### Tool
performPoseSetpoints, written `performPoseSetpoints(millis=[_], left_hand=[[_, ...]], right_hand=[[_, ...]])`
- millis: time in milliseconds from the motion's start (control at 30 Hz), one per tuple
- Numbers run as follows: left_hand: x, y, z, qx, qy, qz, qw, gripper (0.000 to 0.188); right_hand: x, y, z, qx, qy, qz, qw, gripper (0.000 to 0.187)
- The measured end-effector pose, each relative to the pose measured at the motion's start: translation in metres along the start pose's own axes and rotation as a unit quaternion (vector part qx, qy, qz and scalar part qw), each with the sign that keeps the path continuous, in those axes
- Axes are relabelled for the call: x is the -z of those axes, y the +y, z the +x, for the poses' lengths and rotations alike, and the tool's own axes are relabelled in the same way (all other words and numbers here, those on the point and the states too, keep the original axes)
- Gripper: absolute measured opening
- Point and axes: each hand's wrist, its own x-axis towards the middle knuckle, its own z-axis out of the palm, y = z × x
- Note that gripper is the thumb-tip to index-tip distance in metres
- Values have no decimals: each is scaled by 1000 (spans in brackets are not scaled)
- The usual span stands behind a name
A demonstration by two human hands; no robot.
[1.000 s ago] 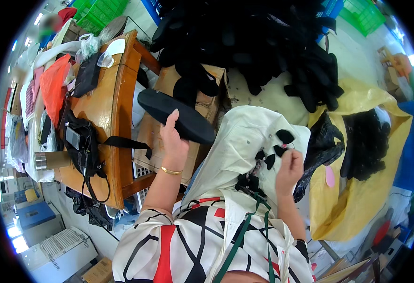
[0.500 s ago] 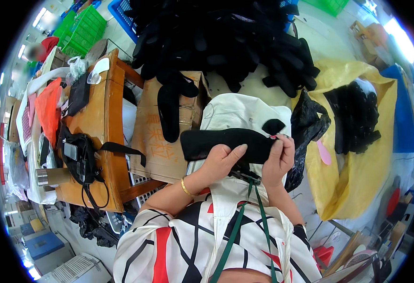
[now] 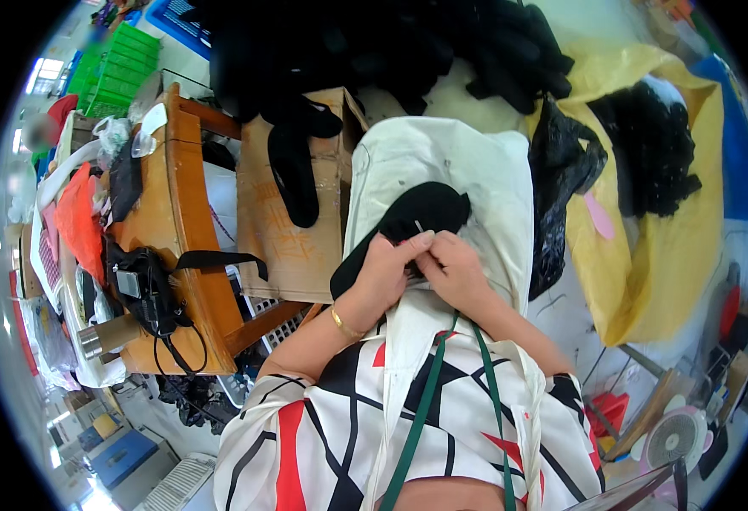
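Observation:
A long, black, sock-shaped fabric piece [image 3: 432, 203] lies slantwise over the white cloth [image 3: 476, 153] on my lap. My left hand [image 3: 384, 271] is closed on its near side, thumb stretched along the top. My right hand [image 3: 457, 271] is closed in a pinch right at the tip of that thumb, over the fabric. What sits between its fingertips is hidden. A small, thin, pale thing [image 3: 418, 226] sticks up just beyond the left thumb; its kind is too small to tell.
A large pile of similar black pieces [image 3: 374, 51] lies ahead. To the left stand a cardboard box [image 3: 259, 187] with black pieces on it and a wooden table [image 3: 182, 170]. On the right are a black plastic bag [image 3: 561, 162] and an open yellow sack [image 3: 655, 289] holding black pieces.
The black piece has turned from lying level to a slant. My right hand has moved left from its right end to meet my left thumb. The view has shifted somewhat.

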Motion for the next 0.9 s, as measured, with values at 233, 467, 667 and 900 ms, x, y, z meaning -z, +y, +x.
performPoseSetpoints(millis=[233,467,667,900], left_hand=[[21,-8,8,-16,33,13,999,33],[20,-3,5,-10,66,2,998,33],[14,-5,7,-25,116,-17,993,27],[28,-20,13,-52,113,19,992,24]], right_hand=[[25,6,-12,-198,31,166,966,12],[27,8,-14,-270,-9,290,918,13],[53,17,-26,-338,77,359,866,9],[95,34,-80,-420,101,297,851,12]])
